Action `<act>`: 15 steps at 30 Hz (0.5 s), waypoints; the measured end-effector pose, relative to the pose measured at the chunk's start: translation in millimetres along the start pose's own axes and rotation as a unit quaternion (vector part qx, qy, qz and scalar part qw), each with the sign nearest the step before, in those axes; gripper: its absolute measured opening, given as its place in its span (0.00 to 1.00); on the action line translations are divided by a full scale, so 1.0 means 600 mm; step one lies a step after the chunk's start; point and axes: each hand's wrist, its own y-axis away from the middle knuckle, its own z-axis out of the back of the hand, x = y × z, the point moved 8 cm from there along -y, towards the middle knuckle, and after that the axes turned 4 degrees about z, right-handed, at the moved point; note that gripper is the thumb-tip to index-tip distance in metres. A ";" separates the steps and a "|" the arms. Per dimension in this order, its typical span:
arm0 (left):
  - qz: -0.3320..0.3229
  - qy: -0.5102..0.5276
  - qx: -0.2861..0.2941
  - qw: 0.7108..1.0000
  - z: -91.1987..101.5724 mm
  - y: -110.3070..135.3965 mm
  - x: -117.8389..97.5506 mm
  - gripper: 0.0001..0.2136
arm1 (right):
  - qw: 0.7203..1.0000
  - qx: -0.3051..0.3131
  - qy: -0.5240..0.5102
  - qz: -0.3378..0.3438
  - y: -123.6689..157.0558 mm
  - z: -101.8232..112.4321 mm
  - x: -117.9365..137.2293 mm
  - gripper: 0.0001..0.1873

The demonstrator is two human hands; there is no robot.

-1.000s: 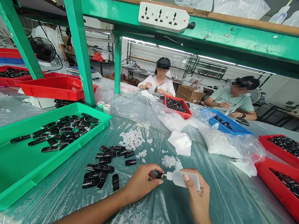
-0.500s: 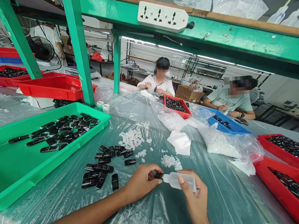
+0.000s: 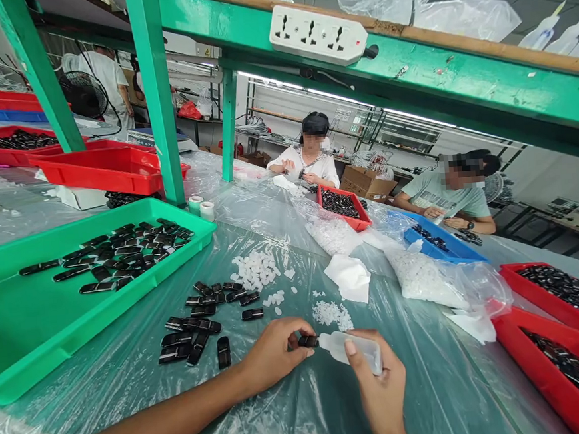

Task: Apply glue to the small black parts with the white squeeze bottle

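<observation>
Between the thumb and fingers of my left hand (image 3: 276, 357) is a small black oblong piece (image 3: 308, 341). My right hand (image 3: 381, 385) is wrapped round a translucent squeeze bottle (image 3: 349, 351), tilted so that its nozzle points left at the end of the black piece. Whether the tip touches the piece I cannot tell. Left of my left hand lies a loose group of similar black pieces (image 3: 194, 331). Small white bits (image 3: 332, 315) and larger white pieces (image 3: 256, 270) are heaped just beyond my hands.
A green tray (image 3: 73, 344) with black pieces stands at the left. Red trays (image 3: 525, 352) stand at the right. White paper (image 3: 349, 278) and a bag of white bits (image 3: 419, 277) lie ahead. A green frame (image 3: 157, 100) rises over the table; two people sit across.
The squeeze bottle has shifted slightly right, its nozzle a little farther from the black piece. My left hand has hardly moved.
</observation>
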 end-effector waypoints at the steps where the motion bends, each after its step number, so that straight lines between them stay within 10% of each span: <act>1: -0.001 -0.002 -0.003 1.000 0.001 0.000 0.000 0.06 | 1.000 0.000 0.000 0.003 0.000 0.000 0.000 0.12; 15: -0.007 -0.046 0.002 0.999 -0.002 -0.001 0.002 0.04 | 0.995 0.011 0.065 0.080 0.003 -0.002 0.034 0.11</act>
